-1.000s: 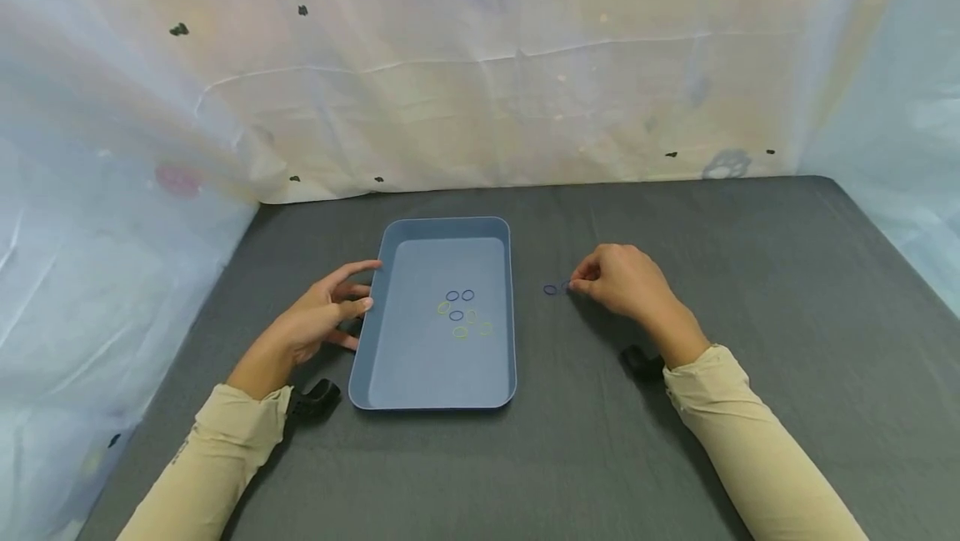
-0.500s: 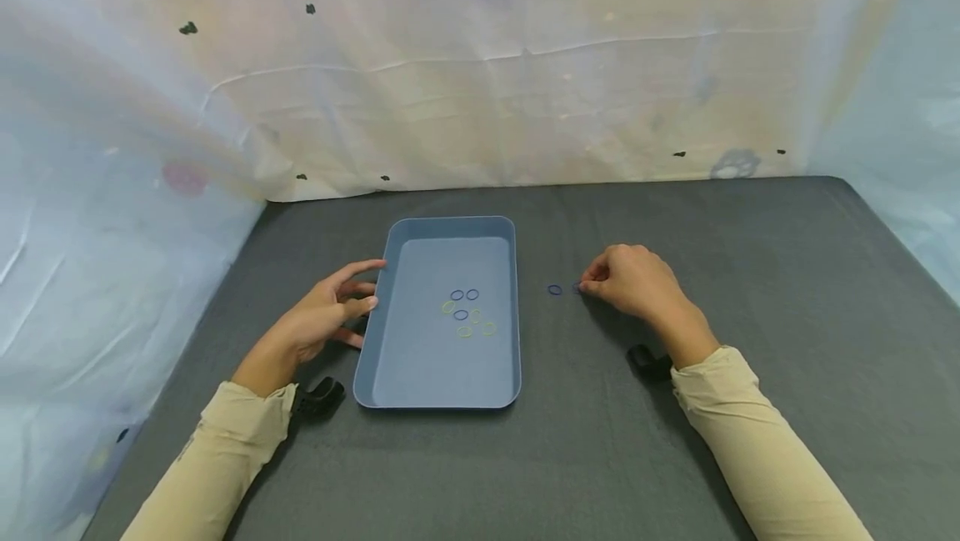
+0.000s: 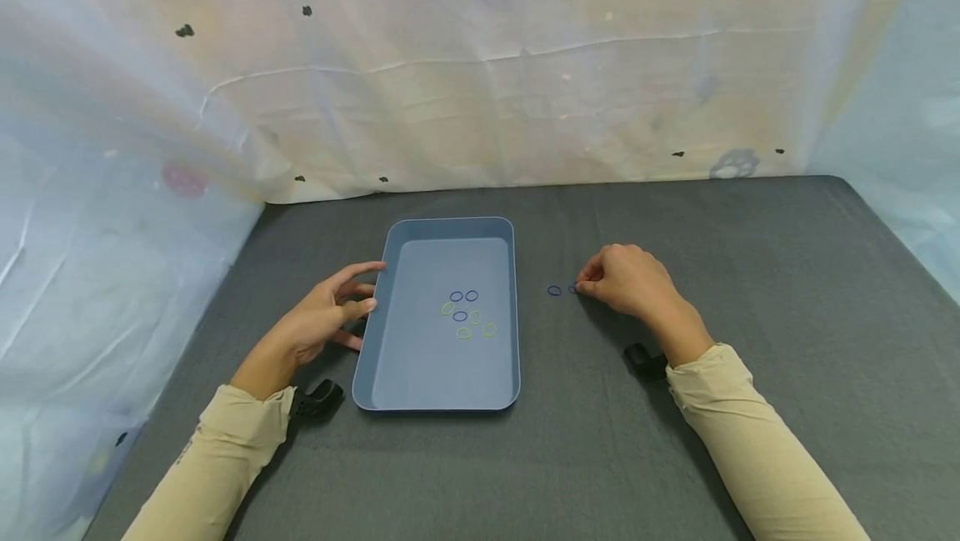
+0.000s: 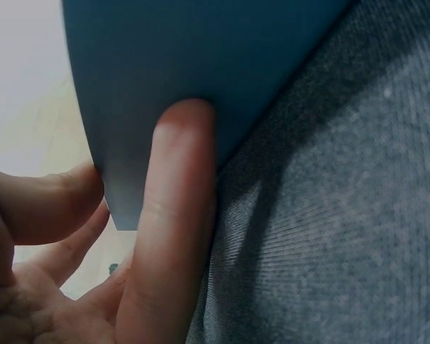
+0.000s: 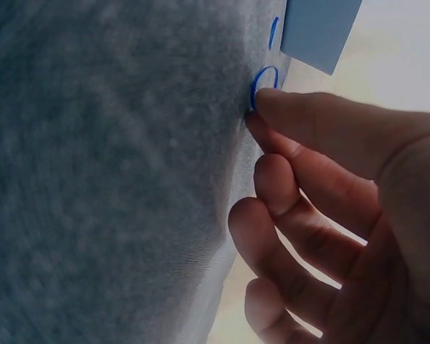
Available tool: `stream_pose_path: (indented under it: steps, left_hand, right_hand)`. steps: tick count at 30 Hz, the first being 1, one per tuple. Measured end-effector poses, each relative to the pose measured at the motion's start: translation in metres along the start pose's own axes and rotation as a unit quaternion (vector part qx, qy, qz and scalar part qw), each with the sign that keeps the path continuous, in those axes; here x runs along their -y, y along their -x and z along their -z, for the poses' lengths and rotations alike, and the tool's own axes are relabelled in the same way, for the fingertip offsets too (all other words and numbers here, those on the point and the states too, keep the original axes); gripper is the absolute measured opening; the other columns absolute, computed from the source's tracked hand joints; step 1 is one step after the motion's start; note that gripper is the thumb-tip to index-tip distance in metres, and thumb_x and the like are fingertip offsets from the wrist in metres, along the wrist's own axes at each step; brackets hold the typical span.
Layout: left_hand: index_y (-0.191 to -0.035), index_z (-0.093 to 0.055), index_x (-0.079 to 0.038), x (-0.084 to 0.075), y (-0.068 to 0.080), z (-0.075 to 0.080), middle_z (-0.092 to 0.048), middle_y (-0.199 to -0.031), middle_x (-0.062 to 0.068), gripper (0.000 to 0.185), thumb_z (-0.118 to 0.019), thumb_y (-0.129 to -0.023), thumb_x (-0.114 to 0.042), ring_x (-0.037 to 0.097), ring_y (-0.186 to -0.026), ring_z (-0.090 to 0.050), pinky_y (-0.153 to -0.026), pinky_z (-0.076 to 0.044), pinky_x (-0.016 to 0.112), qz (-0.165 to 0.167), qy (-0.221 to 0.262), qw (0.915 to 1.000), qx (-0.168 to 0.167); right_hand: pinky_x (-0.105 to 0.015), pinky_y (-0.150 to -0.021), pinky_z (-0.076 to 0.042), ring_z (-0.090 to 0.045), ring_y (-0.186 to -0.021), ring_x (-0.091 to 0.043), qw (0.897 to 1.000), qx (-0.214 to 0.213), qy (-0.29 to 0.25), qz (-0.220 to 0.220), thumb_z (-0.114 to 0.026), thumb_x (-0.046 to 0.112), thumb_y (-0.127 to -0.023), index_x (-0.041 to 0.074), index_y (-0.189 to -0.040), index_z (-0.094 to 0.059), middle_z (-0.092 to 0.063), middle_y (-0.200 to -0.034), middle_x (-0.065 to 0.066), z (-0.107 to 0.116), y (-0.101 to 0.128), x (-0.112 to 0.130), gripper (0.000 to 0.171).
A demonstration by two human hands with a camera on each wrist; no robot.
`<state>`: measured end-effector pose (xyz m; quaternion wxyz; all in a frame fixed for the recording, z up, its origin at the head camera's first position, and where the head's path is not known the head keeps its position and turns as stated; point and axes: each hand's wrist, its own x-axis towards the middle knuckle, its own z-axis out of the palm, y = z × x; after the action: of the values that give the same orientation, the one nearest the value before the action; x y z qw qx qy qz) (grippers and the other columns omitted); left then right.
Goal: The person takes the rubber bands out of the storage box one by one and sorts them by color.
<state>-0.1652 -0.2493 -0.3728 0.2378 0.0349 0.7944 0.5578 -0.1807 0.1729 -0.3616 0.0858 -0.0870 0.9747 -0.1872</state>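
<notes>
My right hand [image 3: 628,281] pinches a small blue rubber band [image 5: 253,92] between thumb and index finger, low over the grey cloth, its other fingers loosely bent. Left of it, another blue rubber band [image 3: 554,296] lies on the cloth. My left hand [image 3: 318,322] is spread at the left side of a blue-grey tray [image 3: 420,374]. In the left wrist view, one finger [image 4: 183,165] lies along the tray's outer wall. Inside the tray are three blue rubber bands [image 3: 460,321] and several yellow ones [image 3: 464,337], lying flat and apart.
Grey cloth [image 3: 600,458] covers the table. A pale, patterned sheet [image 3: 465,124] hangs along the back edge, with bluish sheeting [image 3: 97,232] at the sides. Black straps [image 3: 321,401] show at both wrists.
The right hand has stayed nearly in place, pinching the blue rubber band beside the other one. The left hand and tray hold still; the head view has shifted slightly.
</notes>
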Motion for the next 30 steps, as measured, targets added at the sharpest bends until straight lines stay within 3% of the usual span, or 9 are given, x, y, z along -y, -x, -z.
stream_pose_path:
  steps: [8, 15, 22, 30]
  left_hand:
    - [-0.157, -0.029, -0.023, 0.000, 0.000, -0.001, -0.032, -0.154, 0.025, 0.060, -0.053, -0.104, -0.012, 0.029, -0.109, -0.060, -0.072, -0.062, 0.050, -0.003, -0.001, 1.0000, 0.000]
    - [-0.157, -0.029, -0.022, 0.000, 0.002, 0.000, -0.030, -0.155, 0.024, 0.059, -0.052, -0.104, -0.011, 0.038, -0.120, -0.052, -0.071, -0.062, 0.050, -0.005, -0.002, 1.0000, -0.003]
    - [-0.157, -0.028, -0.026, -0.002, 0.001, 0.001, -0.029, -0.156, 0.023, 0.060, -0.053, -0.104, -0.013, 0.042, -0.127, -0.046, -0.073, -0.062, 0.050, -0.002, 0.003, 1.0000, 0.002]
    - [-0.158, -0.026, -0.025, -0.001, 0.001, 0.001, -0.029, -0.155, 0.024, 0.062, -0.054, -0.104, -0.012, 0.036, -0.118, -0.055, -0.074, -0.062, 0.050, -0.001, 0.006, 1.0000, 0.006]
  right_hand:
    - [-0.039, -0.068, -0.052, -0.066, -0.081, -0.018, 1.000, 0.009, 0.006, 0.002, -0.072, 0.026, -0.092, 0.019, -0.100, -0.080, -0.076, -0.107, -0.006, 0.002, 0.002, 0.000, 0.014]
    - [-0.041, -0.074, -0.054, -0.068, -0.091, -0.022, 1.000, 0.002, -0.003, 0.025, -0.071, 0.024, -0.093, 0.019, -0.104, -0.080, -0.075, -0.110, -0.006, 0.005, 0.003, -0.001, 0.015]
    - [-0.041, -0.075, -0.051, -0.063, -0.087, -0.021, 0.994, -0.063, -0.017, 0.083, -0.073, 0.020, -0.091, 0.014, -0.105, -0.079, -0.070, -0.103, -0.006, 0.005, 0.002, 0.000, 0.016]
    - [-0.039, -0.077, -0.049, -0.060, -0.091, -0.023, 0.979, -0.126, -0.042, 0.155, -0.075, 0.022, -0.091, 0.013, -0.109, -0.078, -0.064, -0.103, -0.003, -0.001, 0.000, 0.009, 0.020]
